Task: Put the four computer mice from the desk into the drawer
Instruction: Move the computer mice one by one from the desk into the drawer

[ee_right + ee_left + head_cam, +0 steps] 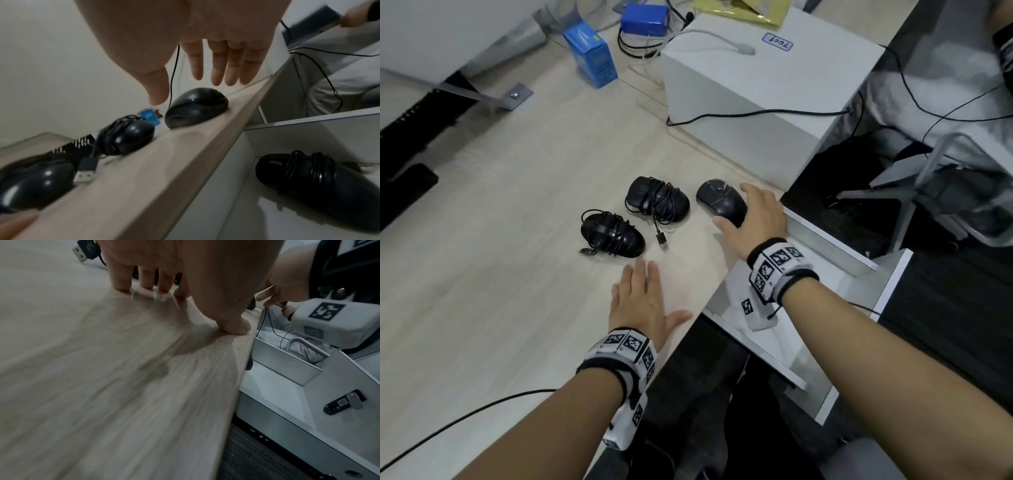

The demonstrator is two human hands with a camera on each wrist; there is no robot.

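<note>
my right hand [755,219] hovers spread, empty, over the smooth black plastic cordless mouse [722,201] under my fingertips by the desk edge; light, rigid, probably slippery, so pinch its flanks. left hand [642,301] lies flat.

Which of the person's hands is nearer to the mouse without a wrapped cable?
Right. The right hand reaches over the bare mouse, fingers spread just above it. The left hand lies flat on the desk, well short of it.

Spread hand [185,40] above mouse [196,108] on desk [144,178].
</note>
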